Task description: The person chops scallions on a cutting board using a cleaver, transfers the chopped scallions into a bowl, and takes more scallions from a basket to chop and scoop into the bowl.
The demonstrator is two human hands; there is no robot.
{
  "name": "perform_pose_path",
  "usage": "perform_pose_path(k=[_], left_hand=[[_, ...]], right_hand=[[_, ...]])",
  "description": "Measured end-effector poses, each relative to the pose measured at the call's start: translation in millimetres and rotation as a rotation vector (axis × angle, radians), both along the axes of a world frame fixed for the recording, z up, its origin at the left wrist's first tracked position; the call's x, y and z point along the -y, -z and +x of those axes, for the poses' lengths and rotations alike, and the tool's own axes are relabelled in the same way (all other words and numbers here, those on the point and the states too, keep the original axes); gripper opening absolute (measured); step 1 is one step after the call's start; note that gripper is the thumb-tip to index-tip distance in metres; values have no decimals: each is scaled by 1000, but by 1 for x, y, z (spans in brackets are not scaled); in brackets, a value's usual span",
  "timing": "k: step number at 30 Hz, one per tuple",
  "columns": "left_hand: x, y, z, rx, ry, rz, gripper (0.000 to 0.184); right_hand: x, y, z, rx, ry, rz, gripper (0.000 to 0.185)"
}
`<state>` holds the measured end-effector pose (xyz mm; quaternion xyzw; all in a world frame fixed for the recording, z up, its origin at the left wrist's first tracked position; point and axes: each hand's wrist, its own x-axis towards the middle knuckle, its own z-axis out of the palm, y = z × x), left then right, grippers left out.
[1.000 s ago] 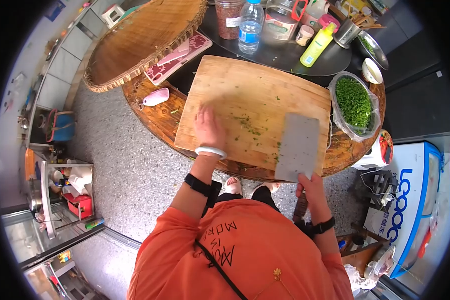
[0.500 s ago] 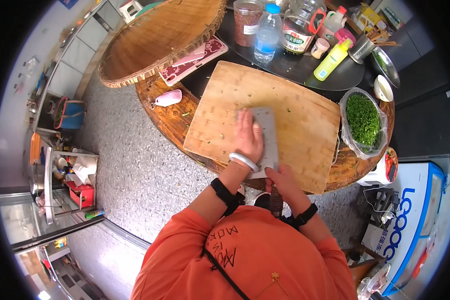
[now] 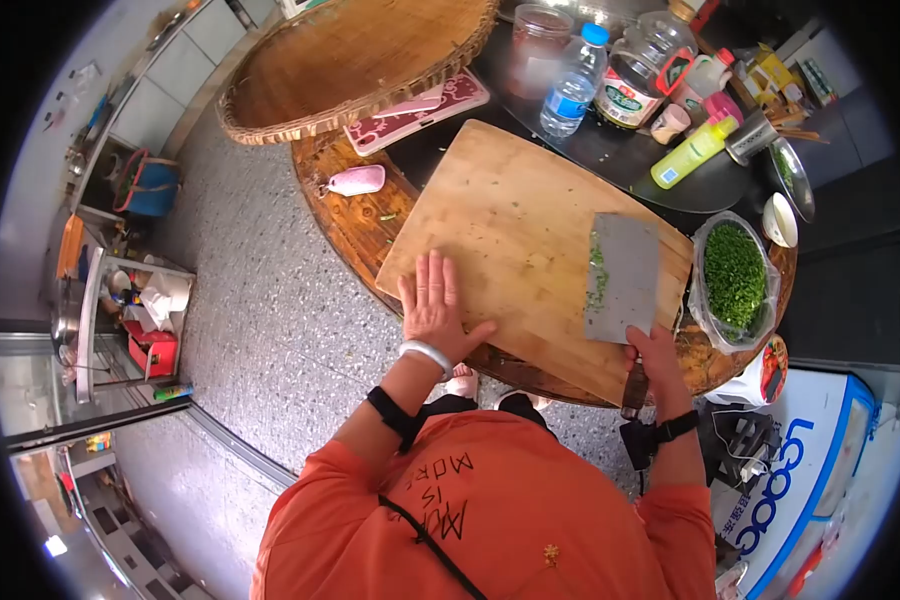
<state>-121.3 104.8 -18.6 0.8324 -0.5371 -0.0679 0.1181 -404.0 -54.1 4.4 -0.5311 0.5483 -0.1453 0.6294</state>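
My right hand (image 3: 654,354) is wrapped round the dark handle of a cleaver (image 3: 628,285). The wide grey blade lies over the right part of a wooden cutting board (image 3: 500,220), with chopped green bits along its left edge. Near the board's lower left edge, my left hand (image 3: 436,315) rests flat with fingers stretched and thumb out, holding nothing. A few tiny green scraps dot the board. Right of the blade stands a plastic-lined bowl (image 3: 701,300) full of finely chopped greens (image 3: 735,275).
A woven basket (image 3: 360,70) overhangs the table's far left, above a pink-red patterned case (image 3: 420,112). A pink item (image 3: 356,180) lies on the wooden rim. Behind the board stand a water bottle (image 3: 575,85), a sauce bottle (image 3: 635,85) and a yellow-green bottle (image 3: 692,153). A white bowl (image 3: 780,220) sits far right.
The cleaver has moved right across the board in my right hand, and green bits now show on its blade. My left hand has left the blade and shifted left and down onto the board.
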Motion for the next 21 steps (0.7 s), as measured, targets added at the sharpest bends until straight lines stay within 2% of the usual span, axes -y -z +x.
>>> perform_pose_path(k=[6, 13, 15, 17, 21], left_hand=[[31, -1, 5, 14, -95, 68, 96], [64, 3, -2, -64, -130, -49, 91], [69, 14, -4, -122, -188, -193, 89], [68, 13, -5, -189, -124, -294, 88], [85, 0, -36, -194, 82, -418, 90]], right_hand=[[-7, 2, 63, 60, -174, 77, 15], [-41, 12, 129, 83, -347, 59, 19], [-51, 9, 132, 67, -303, 61, 18], [-60, -4, 130, 189, -297, 92, 18], [-57, -8, 96, 267, -242, 144, 14]])
